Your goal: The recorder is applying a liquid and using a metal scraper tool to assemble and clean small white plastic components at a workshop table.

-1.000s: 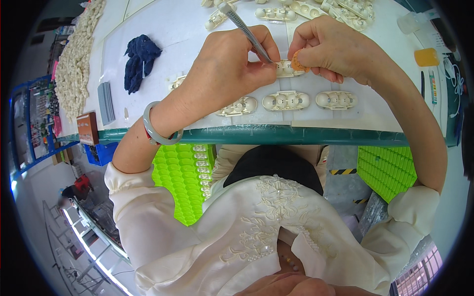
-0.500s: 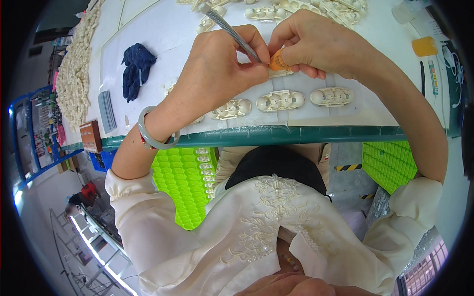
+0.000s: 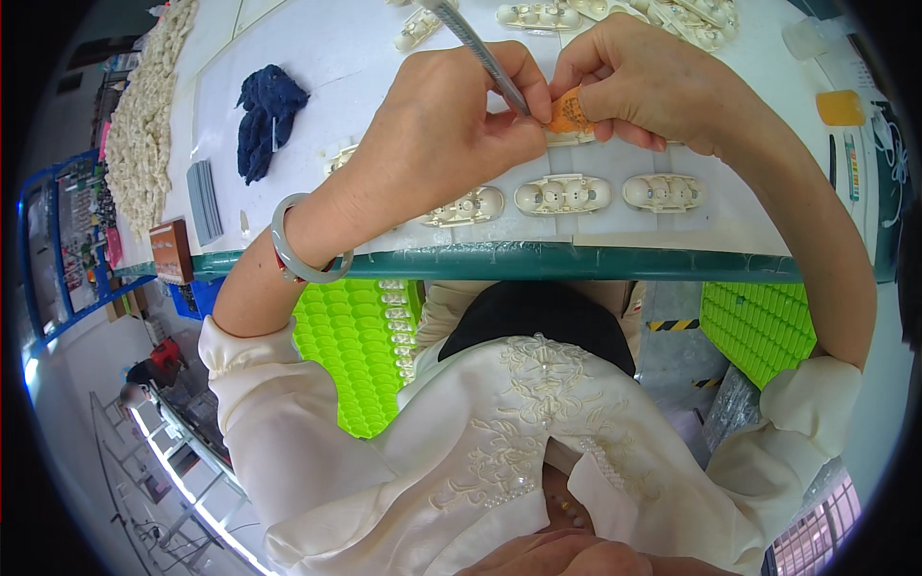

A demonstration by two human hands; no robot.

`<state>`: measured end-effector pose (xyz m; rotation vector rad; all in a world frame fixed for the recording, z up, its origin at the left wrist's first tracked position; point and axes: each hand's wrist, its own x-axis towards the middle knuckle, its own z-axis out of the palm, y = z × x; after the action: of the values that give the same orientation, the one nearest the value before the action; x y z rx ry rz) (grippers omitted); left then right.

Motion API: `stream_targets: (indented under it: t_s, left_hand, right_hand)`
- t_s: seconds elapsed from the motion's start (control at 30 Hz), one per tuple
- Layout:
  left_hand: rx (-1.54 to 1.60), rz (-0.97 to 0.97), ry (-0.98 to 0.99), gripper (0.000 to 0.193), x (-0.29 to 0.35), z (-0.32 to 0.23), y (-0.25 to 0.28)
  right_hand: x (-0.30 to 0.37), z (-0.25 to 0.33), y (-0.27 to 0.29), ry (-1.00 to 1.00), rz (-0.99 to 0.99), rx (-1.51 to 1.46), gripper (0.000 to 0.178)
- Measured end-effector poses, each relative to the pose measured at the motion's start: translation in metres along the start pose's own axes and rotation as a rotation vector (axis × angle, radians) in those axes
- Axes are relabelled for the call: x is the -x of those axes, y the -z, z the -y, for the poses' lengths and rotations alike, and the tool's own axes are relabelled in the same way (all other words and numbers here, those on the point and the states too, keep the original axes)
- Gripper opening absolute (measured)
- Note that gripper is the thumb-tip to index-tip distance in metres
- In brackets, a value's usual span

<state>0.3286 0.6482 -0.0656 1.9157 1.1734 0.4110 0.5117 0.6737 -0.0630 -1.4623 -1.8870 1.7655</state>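
Note:
My left hand [image 3: 456, 134] is closed around a slim grey ribbed pen-like tool [image 3: 485, 60], whose upper end leans up and to the left. Pinched in my right hand [image 3: 658, 86] is a small orange piece with dark print [image 3: 570, 112]. The fingertips of both hands nearly meet at that orange piece, above a cream part mostly hidden under them. Nearer the table's front edge lie a cream oblong part with round domes [image 3: 563, 195] and a similar cream part [image 3: 663, 193]. Another cream part [image 3: 468, 206] is partly covered by my left wrist.
A dark blue cloth [image 3: 269, 120] and a grey ribbed block [image 3: 204, 204] lie on the left. Behind them is a long heap of cream pieces [image 3: 144, 144]. An orange-yellow container [image 3: 839, 108] stands at right. Green trays [image 3: 351, 355] sit below the table's green edge [image 3: 538, 261].
Both hands, with the grey tool and orange piece, appear slightly farther right, as do the cream parts on the table. The hold of each hand looks the same.

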Motion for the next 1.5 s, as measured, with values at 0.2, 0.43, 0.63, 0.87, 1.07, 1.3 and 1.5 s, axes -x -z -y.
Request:
stream_targets:
  t_s: [0.2,0.43,0.63,0.87,1.07,1.3,1.5]
  left_hand:
    - [0.085,0.059,0.037,0.005,-0.009,0.009,0.019]
    - [0.243,-0.032,0.013,0.014,0.015,0.009,0.050]
    - [0.127,-0.005,0.074,0.010,0.034,0.017,0.039]
    - [0.141,-0.038,0.007,0.011,0.037,0.031,0.037]
    - [0.134,-0.031,0.043,0.012,0.032,0.036,0.039]
    - [-0.085,-0.041,-0.098,0.008,0.027,0.026,0.036]
    - [-0.160,-0.035,-0.097,0.007,0.026,0.024,0.036]
  right_hand:
    - [-0.009,0.011,-0.002,-0.081,0.022,0.052,0.010]
    - [-0.007,0.020,-0.005,-0.082,0.009,0.138,0.012]
    - [-0.007,0.021,-0.005,-0.058,0.003,0.197,0.013]
    - [-0.009,0.014,-0.004,-0.052,0.003,0.147,0.013]
    - [-0.010,0.016,-0.003,-0.098,0.010,0.127,0.012]
    - [-0.009,0.019,-0.003,-0.106,0.003,0.173,0.015]
    - [-0.010,0.018,0.003,-0.080,0.042,0.212,0.016]
